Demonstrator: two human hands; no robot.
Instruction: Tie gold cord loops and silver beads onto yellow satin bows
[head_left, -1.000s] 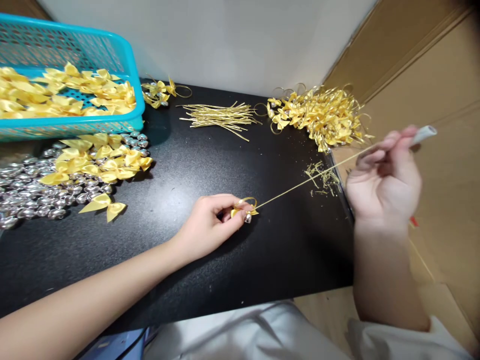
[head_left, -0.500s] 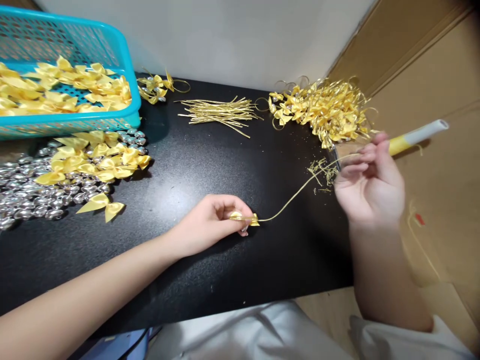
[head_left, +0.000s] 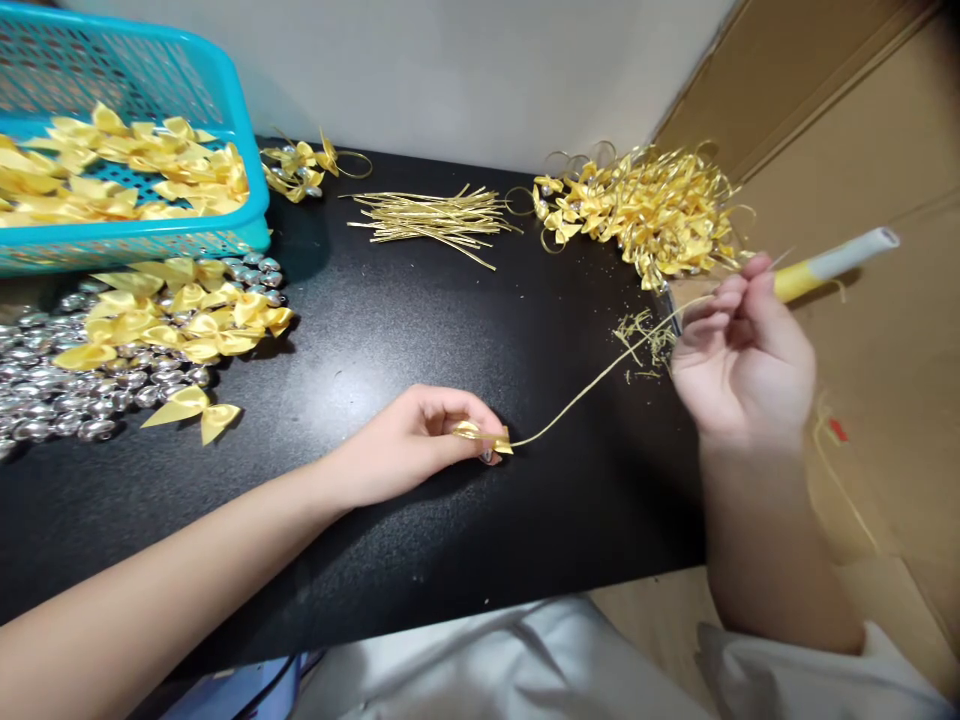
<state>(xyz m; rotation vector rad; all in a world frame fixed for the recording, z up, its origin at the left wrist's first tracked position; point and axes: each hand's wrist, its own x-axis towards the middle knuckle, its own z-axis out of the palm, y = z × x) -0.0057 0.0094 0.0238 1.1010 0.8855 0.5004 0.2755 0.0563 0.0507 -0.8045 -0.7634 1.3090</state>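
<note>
My left hand (head_left: 420,440) rests on the black table (head_left: 420,330) and pinches a small yellow ribbon bow (head_left: 484,437) between thumb and fingers. A thin gold cord (head_left: 592,385) runs from the bow up and to the right into my right hand (head_left: 739,355). That hand is raised beside the table's right edge, fingers closed on the cord's end and on a yellow and white tube-shaped tool (head_left: 832,262) that sticks out to the right.
A turquoise basket (head_left: 225,90) of yellow bows stands back left. Loose bows (head_left: 172,320) lie over silver bells (head_left: 45,390). Cut gold cords (head_left: 435,215) lie at the back, a heap of finished bows (head_left: 652,215) back right, scraps (head_left: 641,340) near the edge. Cardboard (head_left: 885,140) stands right.
My right hand has come down and toward the table, so the taut cord has gone slack and curved. The left hand has pressed the bow flat on the table.
</note>
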